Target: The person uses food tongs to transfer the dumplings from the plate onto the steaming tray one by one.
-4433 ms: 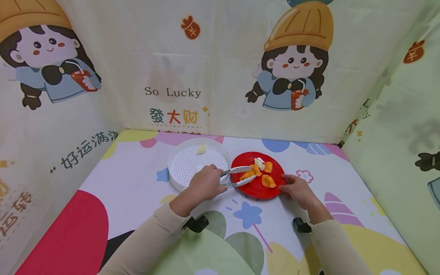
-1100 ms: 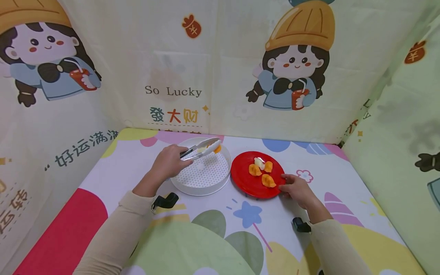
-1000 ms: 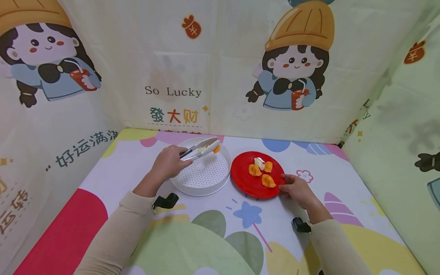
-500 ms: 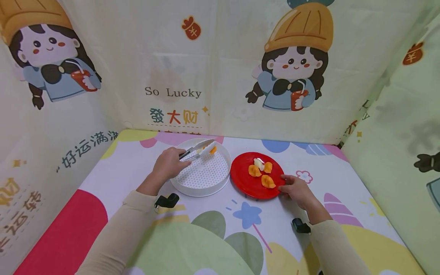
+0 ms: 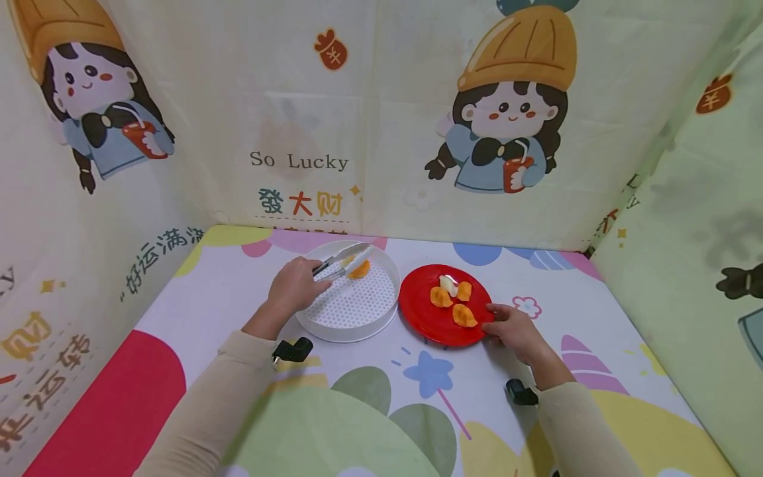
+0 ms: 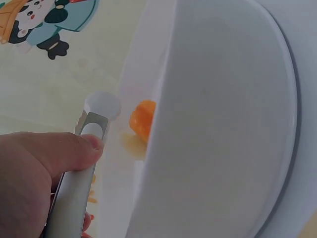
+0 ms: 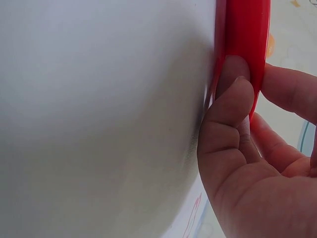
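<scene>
Partly hidden, orange dumpling (image 5: pixel 360 270), behind tongs (image 5: pixel 352 251), in white tray (image 5: pixel 348 308).

Left forearm (image 5: pixel 205 404), sleeved in beige, reaches forward and inward; left hand (image 5: pixel 293 286) in a grip, thumb (image 6: pixel 74 152) pressing from above. Right forearm (image 5: pixel 581 424), likewise sleeved, also angles inward; right hand (image 5: pixel 517 334) in a pinch grip, fingers bent.

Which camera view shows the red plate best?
The head view, because it shows the red plate almost whole, held by the right hand. The right wrist view shows only part of its rim; the left wrist view shows none of it.
</scene>
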`<state>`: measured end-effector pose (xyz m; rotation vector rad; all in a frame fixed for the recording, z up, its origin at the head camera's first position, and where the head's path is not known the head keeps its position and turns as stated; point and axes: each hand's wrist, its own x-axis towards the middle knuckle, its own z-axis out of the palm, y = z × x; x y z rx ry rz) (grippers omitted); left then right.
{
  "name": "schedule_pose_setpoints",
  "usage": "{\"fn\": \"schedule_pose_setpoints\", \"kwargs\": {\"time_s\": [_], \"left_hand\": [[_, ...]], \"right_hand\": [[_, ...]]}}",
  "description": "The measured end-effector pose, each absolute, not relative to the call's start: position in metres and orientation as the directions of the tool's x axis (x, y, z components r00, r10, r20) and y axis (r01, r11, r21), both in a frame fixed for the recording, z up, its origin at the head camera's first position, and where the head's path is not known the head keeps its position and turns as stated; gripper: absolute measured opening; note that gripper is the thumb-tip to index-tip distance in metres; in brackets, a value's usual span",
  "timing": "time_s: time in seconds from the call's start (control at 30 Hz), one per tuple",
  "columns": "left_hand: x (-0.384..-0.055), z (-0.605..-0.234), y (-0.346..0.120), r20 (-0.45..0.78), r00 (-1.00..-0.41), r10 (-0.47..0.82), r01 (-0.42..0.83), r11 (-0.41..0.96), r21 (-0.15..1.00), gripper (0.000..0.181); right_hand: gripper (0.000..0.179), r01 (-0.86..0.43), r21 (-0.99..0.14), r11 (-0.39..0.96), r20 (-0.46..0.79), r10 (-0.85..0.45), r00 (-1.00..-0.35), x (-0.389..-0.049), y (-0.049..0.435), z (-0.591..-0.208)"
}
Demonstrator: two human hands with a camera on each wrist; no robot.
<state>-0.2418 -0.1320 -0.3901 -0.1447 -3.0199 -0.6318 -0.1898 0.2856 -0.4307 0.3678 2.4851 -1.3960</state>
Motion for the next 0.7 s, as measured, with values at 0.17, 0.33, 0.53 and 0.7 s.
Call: {"fn": "schedule_pose_setpoints", "kwargs": {"time_s": [0.17,0.33,0.53,0.7], "left_hand": [[-0.24,-0.385,-0.131,0.088,-0.993,0.08,0.108,0.913,0.393,0.058],[-0.234,-0.378,-0.126,0.113,-0.987,0.113,0.148,0.911,0.385,0.057],[-0.227,-0.371,-0.117,0.123,-0.977,0.173,0.208,0.891,0.402,0.057],[-0.223,-0.367,-0.11,0.127,-0.966,0.226,0.259,0.874,0.411,0.055]], "right_hand": [[0.066,0.35,-0.789,0.504,-0.355,0.09,-0.931,-0.189,0.285,-0.43],[0.067,0.347,-0.789,0.507,-0.355,0.084,-0.931,-0.188,0.285,-0.428],[0.067,0.354,-0.789,0.502,-0.362,0.085,-0.928,-0.187,0.284,-0.426],[0.066,0.355,-0.792,0.496,-0.362,0.085,-0.928,-0.187,0.283,-0.425]]}}
